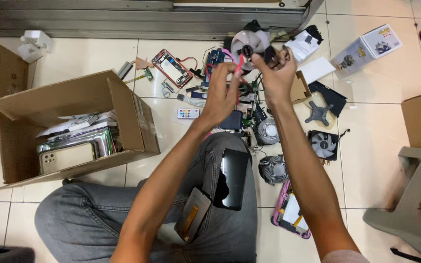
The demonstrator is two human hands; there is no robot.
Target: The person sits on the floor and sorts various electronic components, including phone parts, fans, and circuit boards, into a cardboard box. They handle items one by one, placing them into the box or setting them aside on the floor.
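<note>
- Two hands are up over the floor clutter, close together at about twelve o'clock from the person's knee.
- The left hand is curled, fingertips pinched on a thin red wire that rises between the hands.
- The right hand is closed round a tangle of dark cables; what hangs from them is hard to make out.
- The step in hand looks like teasing the red wire free of that tangle. I judge the next move calls for a steady hold on the dark bundle and a slow pull along the wire's own line.
- A white fan lies on the tiles just behind the hands, at twelve o'clock.
- A cardboard box lies on its side at nine o'clock, its mouth open; inside are phones stacked flat, a pale one foremost, with papers behind.
- A black phone and a loose screen rest on the person's jeans.
- Round coolers and a black fan sit at two to three o'clock; a small remote at eleven.
</note>
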